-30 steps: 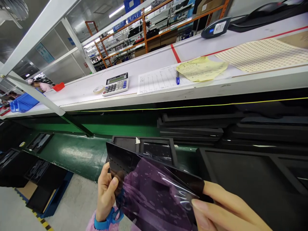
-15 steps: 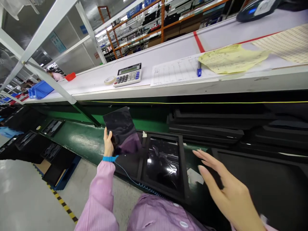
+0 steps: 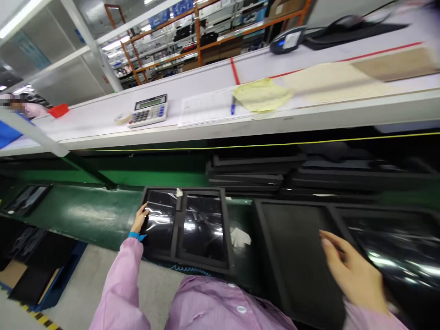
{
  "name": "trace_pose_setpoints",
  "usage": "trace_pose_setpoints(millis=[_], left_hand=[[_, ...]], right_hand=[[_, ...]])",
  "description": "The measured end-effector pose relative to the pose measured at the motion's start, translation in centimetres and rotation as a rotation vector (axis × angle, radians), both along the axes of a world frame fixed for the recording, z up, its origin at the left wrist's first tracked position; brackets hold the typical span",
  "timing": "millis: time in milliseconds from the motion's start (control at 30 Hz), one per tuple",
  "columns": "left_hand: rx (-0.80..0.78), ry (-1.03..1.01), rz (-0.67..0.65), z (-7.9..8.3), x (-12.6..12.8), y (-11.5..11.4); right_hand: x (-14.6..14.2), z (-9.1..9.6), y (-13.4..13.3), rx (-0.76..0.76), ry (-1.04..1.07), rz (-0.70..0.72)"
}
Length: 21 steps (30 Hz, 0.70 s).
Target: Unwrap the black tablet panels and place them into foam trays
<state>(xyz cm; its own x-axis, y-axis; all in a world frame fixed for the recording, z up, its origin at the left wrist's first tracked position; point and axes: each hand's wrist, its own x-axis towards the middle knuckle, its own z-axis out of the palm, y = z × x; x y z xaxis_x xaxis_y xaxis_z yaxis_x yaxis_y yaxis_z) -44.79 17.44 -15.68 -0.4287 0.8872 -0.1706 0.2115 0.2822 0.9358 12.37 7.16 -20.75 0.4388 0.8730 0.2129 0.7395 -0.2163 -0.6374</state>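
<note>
My left hand (image 3: pixel 139 219) is at the left edge of a black glossy panel (image 3: pixel 158 224), its thumb and fingertips closed on that edge. This panel lies in the left compartment of a black tray (image 3: pixel 176 236). A second shiny black panel (image 3: pixel 202 224) rests in the right compartment. My right hand (image 3: pixel 355 270) hovers over another black tray (image 3: pixel 332 211), near its divider, fingers loosely bent and thumb apart, with nothing in it. The left compartment of that tray shows a bare dark bottom; its right one contains a shiny, film-like black sheet (image 3: pixel 402 256).
A crumpled white scrap (image 3: pixel 240 237) lies between the trays on the green bench (image 3: pixel 92 211). Black trays (image 3: pixel 247 176) are stacked behind. The white shelf above bears a calculator (image 3: pixel 148 111), tape roll (image 3: pixel 123 118), pen (image 3: pixel 233 106), papers and a scanner (image 3: pixel 288 40).
The left panel, earlier held tilted up in my left hand, now lies flat in the tray. My right hand is now over the right tray. The view has swung right.
</note>
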Motion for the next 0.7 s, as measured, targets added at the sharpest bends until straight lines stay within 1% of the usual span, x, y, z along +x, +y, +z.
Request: trace_pose_setpoints(millis=[67, 133, 200, 233, 300, 367, 400, 467, 500, 600, 667, 700], left_hand=[[-0.038, 0.065, 0.042, -0.4, 0.6, -0.5], [-0.030, 0.128, 0.085, 0.1, 1.3, -1.1], [0.002, 0.174, 0.110, 1.3, 2.6, -2.3], [0.020, 0.181, 0.106, 2.0, 3.4, -3.2], [0.051, 0.163, 0.057, 3.4, 6.0, -5.7], [0.076, 0.119, -0.020, 4.2, 9.7, -8.5], [0.084, 0.092, -0.055, 4.4, 11.9, -9.8], [0.090, 0.031, -0.113, 4.3, 16.8, -11.7], [0.089, -0.003, -0.139, 4.1, 19.3, -12.3], [0.082, -0.101, -0.232, 3.4, 26.3, -13.0], [0.067, -0.165, -0.323, 3.1, 30.3, -12.9], [0.055, -0.200, -0.380, 3.1, 32.1, -12.9]], right_hand=[[2.1, -0.8, 2.3, -0.078, -0.028, 0.031], [5.3, -1.8, 4.9, -0.150, -0.090, 0.010], [9.1, -2.4, 7.1, -0.224, -0.159, -0.026], [11.0, -2.5, 7.9, -0.257, -0.189, -0.021], [14.3, -2.2, 8.9, -0.305, -0.236, 0.066], [16.4, -1.6, 8.9, -0.329, -0.275, 0.217], [17.1, -1.4, 8.7, -0.332, -0.297, 0.290], [17.7, -1.3, 8.1, -0.319, -0.345, 0.401], [17.8, -1.3, 7.7, -0.302, -0.364, 0.450], [18.1, -0.8, 7.3, -0.252, -0.374, 0.587], [18.4, 0.6, 7.8, -0.236, -0.355, 0.624], [18.5, 1.7, 8.4, -0.227, -0.347, 0.621]])
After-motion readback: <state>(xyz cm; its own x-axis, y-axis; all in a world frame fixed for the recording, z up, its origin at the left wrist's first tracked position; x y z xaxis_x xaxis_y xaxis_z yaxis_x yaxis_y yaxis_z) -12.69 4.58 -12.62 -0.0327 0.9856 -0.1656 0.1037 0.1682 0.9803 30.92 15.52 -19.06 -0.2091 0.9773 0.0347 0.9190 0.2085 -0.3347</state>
